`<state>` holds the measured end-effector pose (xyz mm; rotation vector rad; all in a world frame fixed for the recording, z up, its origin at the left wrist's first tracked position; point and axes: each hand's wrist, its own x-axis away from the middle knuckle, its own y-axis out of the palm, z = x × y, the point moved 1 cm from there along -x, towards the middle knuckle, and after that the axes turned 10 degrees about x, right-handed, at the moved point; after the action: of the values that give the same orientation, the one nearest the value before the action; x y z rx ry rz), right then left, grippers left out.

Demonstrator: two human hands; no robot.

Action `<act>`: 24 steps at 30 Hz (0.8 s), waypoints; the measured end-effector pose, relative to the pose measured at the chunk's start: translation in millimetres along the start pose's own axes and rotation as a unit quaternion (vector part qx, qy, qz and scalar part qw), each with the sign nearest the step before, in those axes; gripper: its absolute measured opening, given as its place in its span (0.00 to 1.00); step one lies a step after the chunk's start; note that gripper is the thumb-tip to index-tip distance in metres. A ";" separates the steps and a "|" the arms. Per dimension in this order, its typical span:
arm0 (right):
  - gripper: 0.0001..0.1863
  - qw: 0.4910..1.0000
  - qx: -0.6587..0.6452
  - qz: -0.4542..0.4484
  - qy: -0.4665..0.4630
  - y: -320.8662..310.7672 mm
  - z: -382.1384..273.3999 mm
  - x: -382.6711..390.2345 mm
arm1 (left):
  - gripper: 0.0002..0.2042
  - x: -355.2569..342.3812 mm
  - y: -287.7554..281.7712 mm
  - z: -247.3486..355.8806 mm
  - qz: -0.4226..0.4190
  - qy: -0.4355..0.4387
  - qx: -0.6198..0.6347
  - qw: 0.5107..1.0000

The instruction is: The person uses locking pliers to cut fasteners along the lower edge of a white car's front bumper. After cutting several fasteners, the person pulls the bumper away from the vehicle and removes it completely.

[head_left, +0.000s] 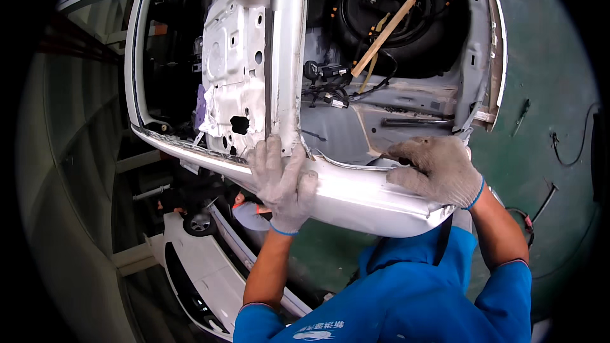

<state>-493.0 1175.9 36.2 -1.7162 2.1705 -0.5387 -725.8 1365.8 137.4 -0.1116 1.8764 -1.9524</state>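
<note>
The left hand [281, 184], in a grey glove, lies with fingers spread on the white car panel [365, 195], clasping nothing; the right hand [440, 170], also gloved, is bent over the panel's right end, and whether it pinches anything I cannot tell. The panel stretches across in front of the person, close to the blue shirt [394, 298], which bears one line of white lettering and one white emblem. Beyond the panel is one trunk [330, 128] with one round well [438, 44]; inside lie one wooden stick [384, 35], slanting across the well, and dark wiring [346, 96] with several orange clips. Beyond the panel's left half stands one white metal sheet [219, 57] with holes. Left of the panel are another white car [206, 260] and one person [249, 215] in a grey top. Right of the panel, one black cable [569, 162] lies on the green floor [540, 70]
</note>
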 end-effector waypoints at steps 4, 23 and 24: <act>0.32 1.000 -0.001 -0.022 0.015 -0.6 3.7 0.3 | 0.17 19.7 17.6 -9.4 0.127 -0.036 0.059 0.989; 0.34 0.999 -0.016 -0.033 0.009 -6.1 -6.2 -8.7 | 0.14 9.8 10.8 -13.5 0.152 0.006 0.101 0.983; 0.33 0.999 -0.013 -0.034 0.010 -7.3 -8.3 -9.0 | 0.14 10.6 11.1 -15.0 0.162 0.007 0.089 0.983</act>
<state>-488.6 1183.9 47.1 -1.8111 2.1489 -0.5506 -737.9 1376.1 122.9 0.2464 1.6004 -1.8823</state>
